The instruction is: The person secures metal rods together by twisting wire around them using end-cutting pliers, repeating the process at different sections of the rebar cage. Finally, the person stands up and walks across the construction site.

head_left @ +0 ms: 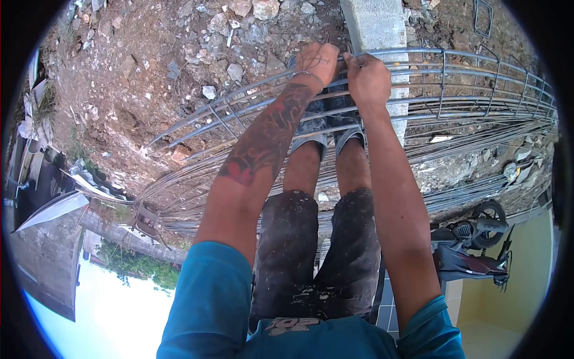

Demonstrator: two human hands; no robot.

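Observation:
A long cage of steel rebar [466,100], with bent stirrups [443,84] spaced along it, runs across in front of my legs. My left hand [317,63] is closed over the far top bar, its fingertips hidden behind the bar. Close to its right, my right hand [369,81] is also closed, thumb and forefinger pressed at the same bar. A thin dark tip pokes up beside each hand; I cannot tell whether it is wire or a stirrup end. The bars pass in front of my lower legs.
A concrete beam [379,27] lies under the cage. Loose bundled rods [478,134] spread nearer my feet. Broken rock and soil [197,54] cover the ground. A single stirrup [483,18] lies far right. A motorcycle [472,239] stands by a yellow wall [523,269].

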